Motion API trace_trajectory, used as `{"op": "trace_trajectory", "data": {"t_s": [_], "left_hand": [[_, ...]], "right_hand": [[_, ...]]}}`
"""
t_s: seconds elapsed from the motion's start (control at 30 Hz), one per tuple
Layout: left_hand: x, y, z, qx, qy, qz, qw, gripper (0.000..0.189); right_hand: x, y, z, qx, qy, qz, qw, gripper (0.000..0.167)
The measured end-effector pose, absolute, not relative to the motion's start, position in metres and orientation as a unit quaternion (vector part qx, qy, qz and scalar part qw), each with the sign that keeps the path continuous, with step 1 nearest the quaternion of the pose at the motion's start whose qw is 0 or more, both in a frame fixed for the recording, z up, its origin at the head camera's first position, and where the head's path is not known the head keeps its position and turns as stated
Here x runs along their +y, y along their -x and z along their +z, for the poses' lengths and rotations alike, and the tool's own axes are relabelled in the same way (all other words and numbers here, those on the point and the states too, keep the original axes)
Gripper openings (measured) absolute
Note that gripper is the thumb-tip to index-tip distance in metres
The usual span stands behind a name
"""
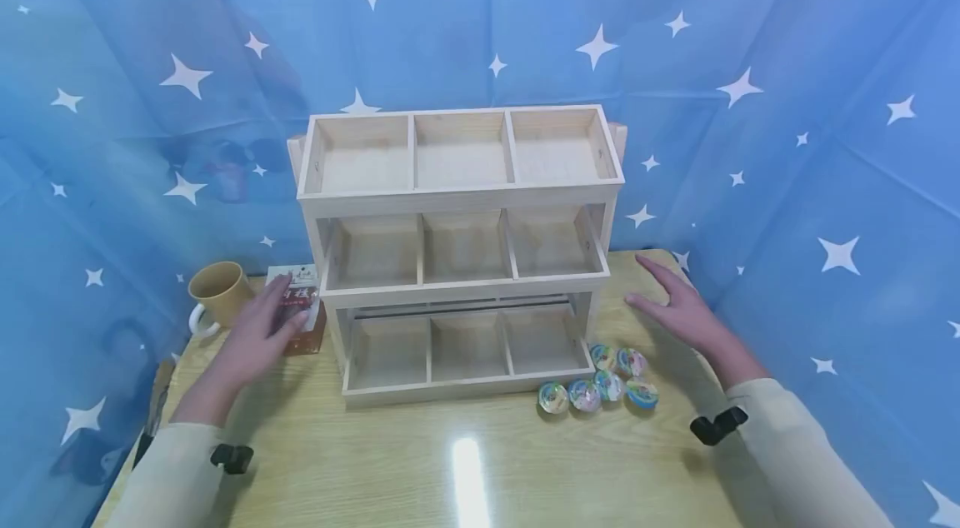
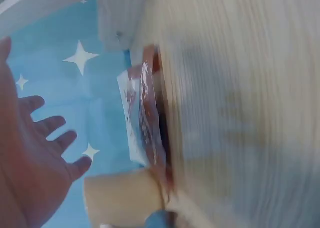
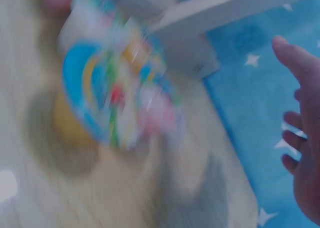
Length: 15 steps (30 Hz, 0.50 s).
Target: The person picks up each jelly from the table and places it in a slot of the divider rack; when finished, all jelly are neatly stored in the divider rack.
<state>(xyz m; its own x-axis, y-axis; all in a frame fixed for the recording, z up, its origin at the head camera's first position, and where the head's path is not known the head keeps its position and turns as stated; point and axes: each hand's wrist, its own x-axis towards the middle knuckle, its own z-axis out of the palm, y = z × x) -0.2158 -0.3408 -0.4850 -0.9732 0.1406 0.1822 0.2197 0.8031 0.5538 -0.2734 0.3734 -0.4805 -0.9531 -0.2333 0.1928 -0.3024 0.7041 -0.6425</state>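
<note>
The rack stands on the bench, its trays stepped — presumably so each can be reached from above — with cups bunched at its right front corner, a packet and mug to its left, and the left hand and right hand flanking it, fingers apart, holding nothing

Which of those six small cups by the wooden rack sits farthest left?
The small cup at the front row's left end, in front of the bottom tray; the other five cups all sit to its right.

Mug left of packet; rack right of both — cups by its right front.
</note>
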Motion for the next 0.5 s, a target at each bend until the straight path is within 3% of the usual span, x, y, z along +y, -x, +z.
{"op": "trace_trajectory", "data": {"t_s": [0.17, 0.5], "left_hand": [[-0.331, 0.209, -0.489, -0.893, 0.097, -0.432, 0.083, 0.075], [-0.313, 0.201, -0.487, -0.841, 0.107, -0.521, 0.098, 0.069]], "right_hand": [[0.362, 0.262, -0.474, -0.872, -0.142, 0.467, 0.036, 0.076], [0.355, 0.258, -0.485, -0.853, -0.156, 0.493, 0.069, 0.070]]}}
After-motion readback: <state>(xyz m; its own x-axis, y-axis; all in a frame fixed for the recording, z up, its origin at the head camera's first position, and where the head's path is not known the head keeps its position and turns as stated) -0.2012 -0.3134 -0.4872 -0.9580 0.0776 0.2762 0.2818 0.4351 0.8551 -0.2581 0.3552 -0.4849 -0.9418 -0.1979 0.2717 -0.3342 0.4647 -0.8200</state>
